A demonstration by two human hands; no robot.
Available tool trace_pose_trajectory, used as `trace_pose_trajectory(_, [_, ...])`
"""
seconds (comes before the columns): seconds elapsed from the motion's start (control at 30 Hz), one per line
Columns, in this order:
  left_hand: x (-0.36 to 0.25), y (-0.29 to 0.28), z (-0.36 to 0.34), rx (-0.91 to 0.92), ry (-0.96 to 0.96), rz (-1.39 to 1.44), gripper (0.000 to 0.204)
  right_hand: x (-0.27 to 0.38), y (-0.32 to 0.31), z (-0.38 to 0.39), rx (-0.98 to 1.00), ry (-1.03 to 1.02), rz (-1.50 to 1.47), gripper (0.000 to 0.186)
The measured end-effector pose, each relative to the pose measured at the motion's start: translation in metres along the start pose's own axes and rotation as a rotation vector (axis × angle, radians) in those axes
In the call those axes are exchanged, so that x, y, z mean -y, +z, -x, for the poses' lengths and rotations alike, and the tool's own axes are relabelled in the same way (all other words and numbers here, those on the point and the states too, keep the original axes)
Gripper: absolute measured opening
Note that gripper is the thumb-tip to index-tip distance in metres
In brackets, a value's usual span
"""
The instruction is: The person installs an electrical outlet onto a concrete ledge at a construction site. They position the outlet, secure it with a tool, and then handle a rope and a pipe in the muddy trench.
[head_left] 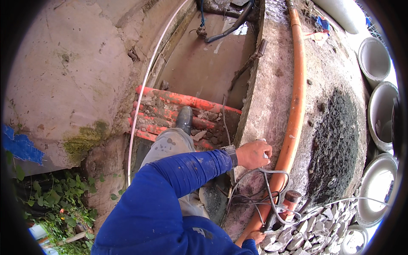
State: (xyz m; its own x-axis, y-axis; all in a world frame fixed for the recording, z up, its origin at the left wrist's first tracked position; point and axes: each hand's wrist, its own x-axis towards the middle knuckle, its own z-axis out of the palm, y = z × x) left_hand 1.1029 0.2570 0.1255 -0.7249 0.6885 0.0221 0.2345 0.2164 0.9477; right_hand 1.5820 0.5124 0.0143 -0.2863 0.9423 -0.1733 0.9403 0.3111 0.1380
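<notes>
Along the concrete ledge (pixel 276 72), right of the muddy trench (pixel 204 59), lay a long orange pipe (pixel 299 85), running from the far side to the near edge. It struck me as stiff and smooth, fairly light for its length, likely slippery where wet; palms wrapped round its sides would have served best. Over its near part sprawled a grey cable (pixel 272 171), probably soft and easily snagged, better lifted by a gathered loop. Just right of the pipe was a capped reddish cylinder (pixel 290 208); I judged it firm and rather heavy, best taken round its body. What joined its lower end was hard to make out.

The left hand (pixel 254 154) was left of the pipe, its grip closed round a small pale object (pixel 265 155), presumably light and hard. Fingers hid most of that, so I couldn't name it. The right hand (pixel 256 236), low at the near edge, showed only partly; whether its grip held the pipe, something dark beside it or nothing, I couldn't tell.
</notes>
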Motion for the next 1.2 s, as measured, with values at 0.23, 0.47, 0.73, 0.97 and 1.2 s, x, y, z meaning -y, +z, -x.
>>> trace_pose_trajectory(0.23, [0.001,-0.002,0.001,-0.004,-0.004,0.002,0.024,0.003,0.003,0.001,-0.052,0.051,-0.101,0.047])
trace_pose_trajectory(0.47, [0.002,-0.003,0.002,-0.012,0.001,-0.024,0.024,0.010,-0.001,0.007,-0.083,0.075,-0.138,0.046])
trace_pose_trajectory(0.73, [0.003,-0.003,0.004,0.006,0.039,0.073,0.020,-0.013,0.055,-0.016,-0.147,-0.030,-0.019,0.040])
trace_pose_trajectory(0.97, [-0.007,-0.018,0.014,0.021,0.004,0.004,0.020,0.033,0.031,0.001,-0.097,0.036,-0.082,0.035])
trace_pose_trajectory(1.2, [0.003,-0.065,0.031,-0.099,0.006,-0.011,0.023,0.023,0.013,-0.017,-0.119,0.153,-0.268,0.030])
